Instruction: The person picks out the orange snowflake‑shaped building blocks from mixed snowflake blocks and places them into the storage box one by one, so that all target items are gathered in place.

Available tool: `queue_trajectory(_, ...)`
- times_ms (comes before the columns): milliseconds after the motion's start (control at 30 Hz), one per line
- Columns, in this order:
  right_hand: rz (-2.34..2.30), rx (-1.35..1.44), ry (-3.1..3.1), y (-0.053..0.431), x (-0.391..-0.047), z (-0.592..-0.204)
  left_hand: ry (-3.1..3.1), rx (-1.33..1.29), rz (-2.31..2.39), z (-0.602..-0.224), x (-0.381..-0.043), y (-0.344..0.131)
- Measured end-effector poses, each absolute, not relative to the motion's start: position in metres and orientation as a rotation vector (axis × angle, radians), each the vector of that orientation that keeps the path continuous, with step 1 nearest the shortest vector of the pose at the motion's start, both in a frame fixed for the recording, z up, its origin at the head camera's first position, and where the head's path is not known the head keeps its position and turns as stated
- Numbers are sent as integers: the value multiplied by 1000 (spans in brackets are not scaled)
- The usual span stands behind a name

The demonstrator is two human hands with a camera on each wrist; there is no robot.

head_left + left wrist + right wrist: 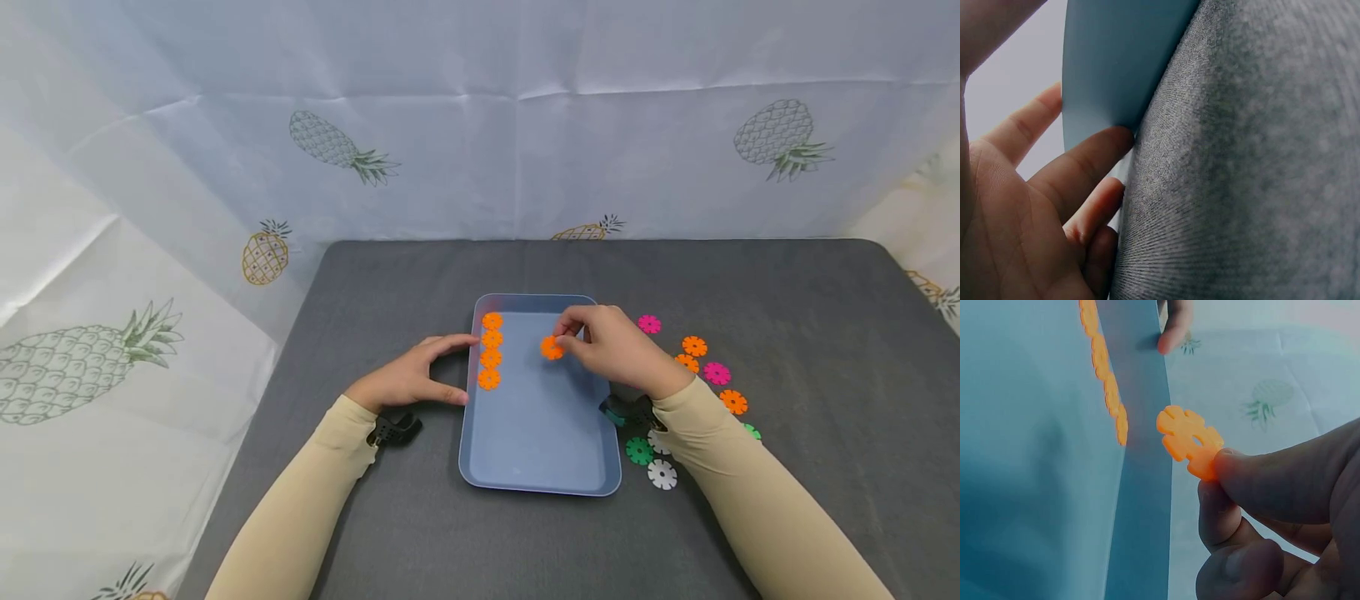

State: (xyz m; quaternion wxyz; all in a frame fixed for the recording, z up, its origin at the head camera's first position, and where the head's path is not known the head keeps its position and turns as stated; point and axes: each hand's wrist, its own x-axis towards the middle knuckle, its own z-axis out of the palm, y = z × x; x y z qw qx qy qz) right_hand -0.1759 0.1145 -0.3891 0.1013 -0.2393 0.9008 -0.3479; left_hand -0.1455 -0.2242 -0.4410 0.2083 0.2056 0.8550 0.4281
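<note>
An orange notched disc (1179, 434), flower-shaped with a small slot in its middle, is pinched between the thumb and forefinger of my right hand (617, 348). That hand is over the right half of a blue-grey tray (540, 446). Along the tray's left side lies a column of several orange discs (491, 358), edge to edge. My left hand (412, 373) touches the tray's left wall from outside, fingers spread and fairly straight. The left wrist view shows its fingertips (1124, 136) against the tray's outer side, near the cloth.
Right of the tray, loose discs are scattered: pink (717, 372), orange (733, 402), green (640, 451) and white (662, 475). My right forearm covers part of them. A dark grey cloth (390, 533) covers the table, and a pineapple-print sheet (480, 167) hangs behind.
</note>
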Motion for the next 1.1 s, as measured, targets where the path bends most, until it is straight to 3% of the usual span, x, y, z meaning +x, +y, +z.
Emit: queue_trajectory(1100, -973, -945, 2531, 57, -170, -391, 2372, 590, 1214, -442, -147, -223)
